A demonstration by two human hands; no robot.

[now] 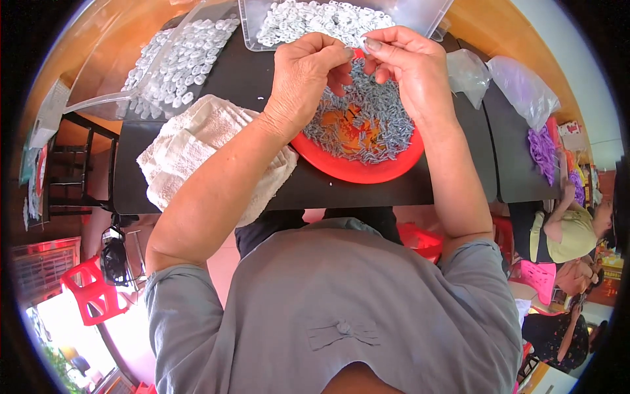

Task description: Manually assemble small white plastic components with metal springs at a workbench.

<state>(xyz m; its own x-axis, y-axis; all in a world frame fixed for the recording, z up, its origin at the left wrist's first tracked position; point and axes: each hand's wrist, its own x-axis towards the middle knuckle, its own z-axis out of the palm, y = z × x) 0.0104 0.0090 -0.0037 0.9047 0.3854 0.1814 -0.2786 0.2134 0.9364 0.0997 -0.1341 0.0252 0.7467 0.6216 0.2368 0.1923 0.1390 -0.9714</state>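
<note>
My left hand (305,79) and my right hand (410,72) are raised close together above the far side of a red basin (367,174). The basin holds a heap of small grey, screw-like pieces (384,121), with its orange patterned bottom showing in the middle. Between the thumb and fingers of my right hand is a small white piece (364,44), mostly covered. My left thumb and forefinger are pinched together beside it; what they hold is too small to make out. Just beyond my hands stands a clear plastic bin (251,29) of small white ring-shaped pieces (308,21).
A folded cream towel (190,134) lies left of the basin, under my left forearm. Behind it, a clear container (98,102) holds more white pieces. Clear plastic bags (525,85) and purple strands (541,154) lie at right, where another person (567,230) sits.
</note>
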